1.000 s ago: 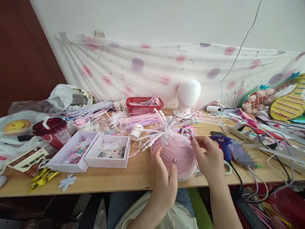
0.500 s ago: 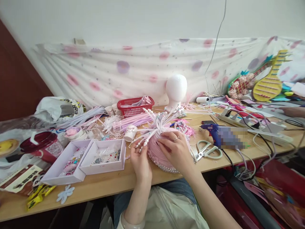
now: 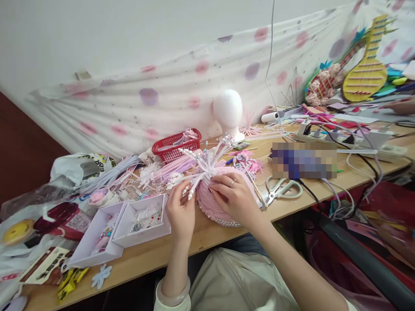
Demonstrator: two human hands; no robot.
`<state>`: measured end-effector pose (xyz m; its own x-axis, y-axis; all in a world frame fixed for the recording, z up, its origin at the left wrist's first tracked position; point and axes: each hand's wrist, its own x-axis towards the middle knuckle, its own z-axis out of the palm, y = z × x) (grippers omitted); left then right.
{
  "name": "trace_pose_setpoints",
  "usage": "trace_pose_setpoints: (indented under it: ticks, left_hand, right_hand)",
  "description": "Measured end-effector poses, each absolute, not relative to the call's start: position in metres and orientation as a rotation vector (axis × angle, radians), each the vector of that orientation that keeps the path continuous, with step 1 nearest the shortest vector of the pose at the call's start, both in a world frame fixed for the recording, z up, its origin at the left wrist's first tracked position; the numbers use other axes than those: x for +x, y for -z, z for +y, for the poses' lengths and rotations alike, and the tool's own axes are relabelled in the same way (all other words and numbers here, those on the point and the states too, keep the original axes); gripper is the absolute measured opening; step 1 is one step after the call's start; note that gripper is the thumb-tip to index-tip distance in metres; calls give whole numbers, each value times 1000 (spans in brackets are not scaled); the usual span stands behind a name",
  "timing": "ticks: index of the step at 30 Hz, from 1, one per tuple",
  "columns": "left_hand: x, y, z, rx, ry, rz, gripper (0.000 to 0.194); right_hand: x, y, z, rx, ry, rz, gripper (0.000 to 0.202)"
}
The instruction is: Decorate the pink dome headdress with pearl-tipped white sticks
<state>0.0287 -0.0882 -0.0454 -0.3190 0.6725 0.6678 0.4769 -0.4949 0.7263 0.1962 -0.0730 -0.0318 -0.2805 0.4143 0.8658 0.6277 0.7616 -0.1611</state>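
A round pink piece with a pearl-beaded rim lies at the table's front edge. White and pink stems, several tipped with pearls, fan out from its top. My left hand pinches the pearl-tipped ends of stems at the piece's left side. My right hand rests over the pink piece, its thumb and fingertips pressed together near the base of the stems; what lies between them is too small to make out.
White scissors and a blurred glue gun lie to the right. White bead boxes stand left, a red basket and foam head behind. Cables run past a power strip. Another person's hand shows far right.
The view has tilted and shifted. My left hand still pinches the pearl-tipped stems, and my right hand stays at the pink piece with little visible change in grip.
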Motion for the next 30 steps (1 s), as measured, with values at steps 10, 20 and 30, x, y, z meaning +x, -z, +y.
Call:
trace_pose_setpoints:
  ticks: [10,20,30]
  left_hand:
    - [15,19,-78,2117,-1639,1591,19]
    - [20,23,-86,1460,-1534,1410,38]
    - [14,24,-66,1748,-1666,1614,22]
  right_hand:
    - [198,35,-72,-824,188,-1932,20]
    - [197,36,-71,-793,154,-1891,23]
    - [198,35,-69,-824,131,-1909,22]
